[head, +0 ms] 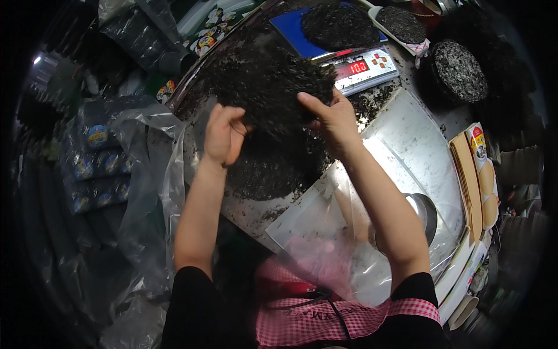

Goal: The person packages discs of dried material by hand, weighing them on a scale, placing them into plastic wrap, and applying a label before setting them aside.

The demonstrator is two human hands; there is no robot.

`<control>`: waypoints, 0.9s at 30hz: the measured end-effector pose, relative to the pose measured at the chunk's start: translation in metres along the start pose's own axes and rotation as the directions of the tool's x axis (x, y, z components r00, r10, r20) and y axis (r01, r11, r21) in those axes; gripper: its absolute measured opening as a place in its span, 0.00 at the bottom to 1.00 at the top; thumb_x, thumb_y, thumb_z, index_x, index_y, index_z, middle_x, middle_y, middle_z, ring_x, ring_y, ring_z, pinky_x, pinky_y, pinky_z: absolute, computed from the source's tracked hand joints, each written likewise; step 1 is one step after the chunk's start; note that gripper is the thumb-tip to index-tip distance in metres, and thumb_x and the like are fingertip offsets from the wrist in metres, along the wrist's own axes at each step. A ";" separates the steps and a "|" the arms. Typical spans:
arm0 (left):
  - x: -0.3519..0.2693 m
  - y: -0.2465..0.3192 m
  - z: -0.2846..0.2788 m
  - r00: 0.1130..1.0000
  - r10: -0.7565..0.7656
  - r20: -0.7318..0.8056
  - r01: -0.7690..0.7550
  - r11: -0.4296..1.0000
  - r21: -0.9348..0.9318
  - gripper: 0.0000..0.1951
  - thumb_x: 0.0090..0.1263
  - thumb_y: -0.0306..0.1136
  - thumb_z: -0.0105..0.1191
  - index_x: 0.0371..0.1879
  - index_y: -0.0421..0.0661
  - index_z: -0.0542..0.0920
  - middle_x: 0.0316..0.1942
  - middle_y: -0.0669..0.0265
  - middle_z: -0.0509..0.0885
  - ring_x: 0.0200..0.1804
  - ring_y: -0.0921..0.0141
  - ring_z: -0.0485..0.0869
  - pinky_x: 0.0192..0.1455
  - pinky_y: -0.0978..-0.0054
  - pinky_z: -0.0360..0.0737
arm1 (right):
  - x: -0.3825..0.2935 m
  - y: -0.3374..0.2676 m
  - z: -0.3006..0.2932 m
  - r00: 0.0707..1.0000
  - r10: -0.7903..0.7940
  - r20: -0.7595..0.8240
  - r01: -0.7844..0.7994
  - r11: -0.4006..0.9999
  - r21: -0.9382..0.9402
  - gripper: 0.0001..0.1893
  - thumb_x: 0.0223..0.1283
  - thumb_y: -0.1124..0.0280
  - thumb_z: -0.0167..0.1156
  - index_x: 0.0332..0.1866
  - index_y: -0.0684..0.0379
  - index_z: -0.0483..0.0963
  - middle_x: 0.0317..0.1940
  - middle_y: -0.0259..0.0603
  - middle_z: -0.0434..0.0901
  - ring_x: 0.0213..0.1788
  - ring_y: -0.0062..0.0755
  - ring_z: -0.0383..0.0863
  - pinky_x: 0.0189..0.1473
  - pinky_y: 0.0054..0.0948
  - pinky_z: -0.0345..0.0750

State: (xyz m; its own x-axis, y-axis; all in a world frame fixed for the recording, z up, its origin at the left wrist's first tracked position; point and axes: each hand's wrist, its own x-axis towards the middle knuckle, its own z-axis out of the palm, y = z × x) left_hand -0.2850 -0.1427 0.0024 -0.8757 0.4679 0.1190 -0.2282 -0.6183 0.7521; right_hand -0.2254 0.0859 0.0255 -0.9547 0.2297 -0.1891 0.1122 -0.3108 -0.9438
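Observation:
A dark sheet of dried seaweed (270,83) is raised above the work surface. My right hand (331,118) grips its right edge, thumb on top. At its lower left edge is my left hand (226,131), fingers curled; whether they pinch the sheet cannot be told. Beneath lies another dark, roundish seaweed piece (261,179). Behind my right hand stands a digital scale (368,70) with a lit red display. On the scale's blue plate (285,24) rests a round seaweed cake (340,26).
Clear plastic sheets or bags (318,209) cover the right front of the table. More round seaweed (460,72) is stacked at the right, near a white tray (375,15). Cardboard pieces (466,174) stand along the right edge. Packaged bags (102,165) and loose clear plastic (152,126) are at the left.

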 end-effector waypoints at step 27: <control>0.014 0.002 0.037 0.702 0.442 -0.558 -0.329 0.896 0.297 0.24 0.68 0.26 0.61 0.62 0.40 0.69 0.55 0.59 0.79 0.48 0.68 0.84 0.47 0.72 0.83 | 0.120 -0.051 -0.016 0.286 -0.946 -0.152 0.783 0.322 -0.532 0.15 0.59 0.73 0.63 0.51 0.63 0.77 0.49 0.43 0.81 0.48 0.37 0.82 0.51 0.33 0.78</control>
State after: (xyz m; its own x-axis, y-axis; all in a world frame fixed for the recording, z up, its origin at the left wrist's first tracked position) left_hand -0.2824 -0.1136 0.0293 -0.9531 -0.2976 0.0544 0.2099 -0.5210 0.8273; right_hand -0.3415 0.1446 0.0466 -0.3371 0.4997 0.7979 -0.5647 0.5709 -0.5960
